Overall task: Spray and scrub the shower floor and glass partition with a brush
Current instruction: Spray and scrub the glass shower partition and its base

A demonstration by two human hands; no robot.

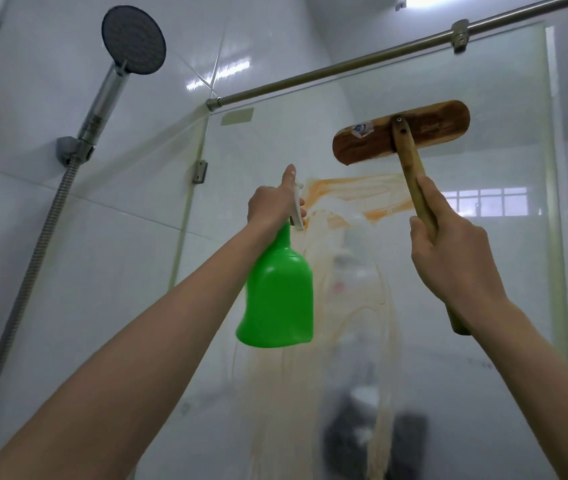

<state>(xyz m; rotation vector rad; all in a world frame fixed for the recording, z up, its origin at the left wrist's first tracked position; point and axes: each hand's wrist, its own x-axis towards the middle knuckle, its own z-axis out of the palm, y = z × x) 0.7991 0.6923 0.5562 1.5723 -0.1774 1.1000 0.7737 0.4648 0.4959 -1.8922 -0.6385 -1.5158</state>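
The glass partition (483,98) stands right in front of me, streaked with orange and pale smears at its middle. My left hand (270,206) grips the white trigger head of a green spray bottle (277,296), raised at the glass with the nozzle pointing at it. My right hand (455,258) grips the wooden handle of a brush. Its brown wooden head (400,133) lies flat against the upper glass, above the orange smear. The shower floor is out of view.
A round shower head (133,39) sits in a wall bracket at upper left, its metal hose (29,271) hanging down the white tiled wall. A steel rod (345,65) runs along the top of the glass. A hinge (199,171) joins glass and wall.
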